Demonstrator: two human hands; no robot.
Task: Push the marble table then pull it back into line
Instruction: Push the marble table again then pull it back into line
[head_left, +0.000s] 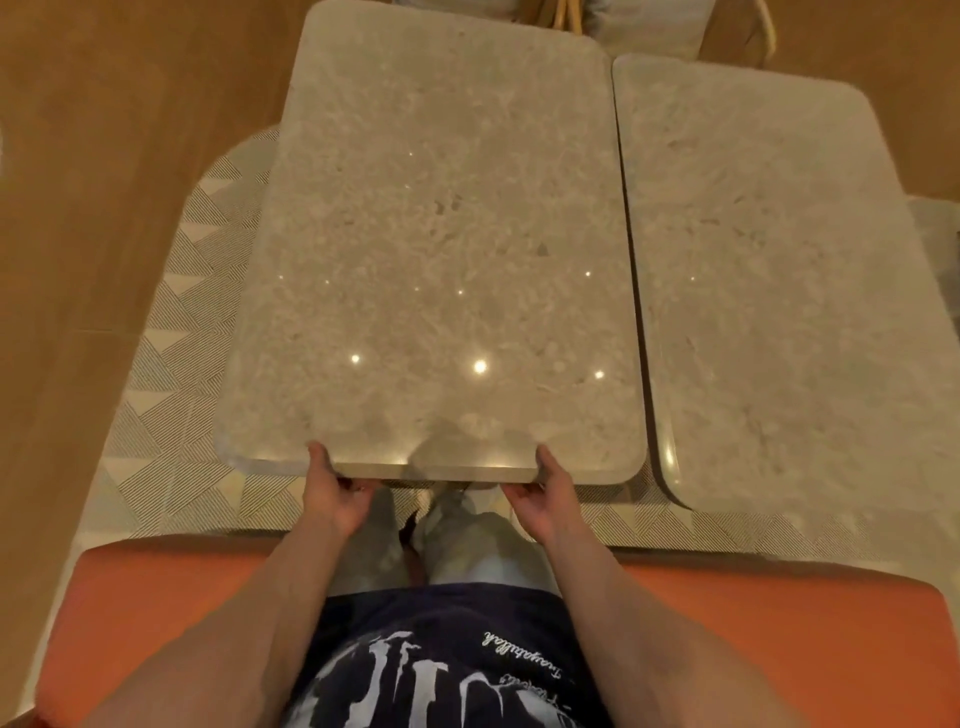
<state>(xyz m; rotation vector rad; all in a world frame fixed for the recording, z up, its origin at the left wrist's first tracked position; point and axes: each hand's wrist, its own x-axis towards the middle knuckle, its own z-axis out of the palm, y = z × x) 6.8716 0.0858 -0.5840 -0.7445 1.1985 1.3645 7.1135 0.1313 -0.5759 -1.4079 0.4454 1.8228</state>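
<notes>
A grey marble table (447, 249) with rounded corners fills the middle of the head view. Both hands hold its near edge. My left hand (332, 493) grips the edge left of centre, thumb on top and fingers curled underneath. My right hand (543, 493) grips the same edge right of centre in the same way. A second marble table (779, 291) stands directly to the right. Only a narrow gap separates the two tops. The held table sits farther away than the second one, so their near and far edges are out of line.
I sit on an orange bench (779, 639) with my knees under the table's near edge. A patterned rug (171, 374) lies beneath the tables on a wooden floor (104, 182). A chair with a grey cushion (644, 26) stands at the far end.
</notes>
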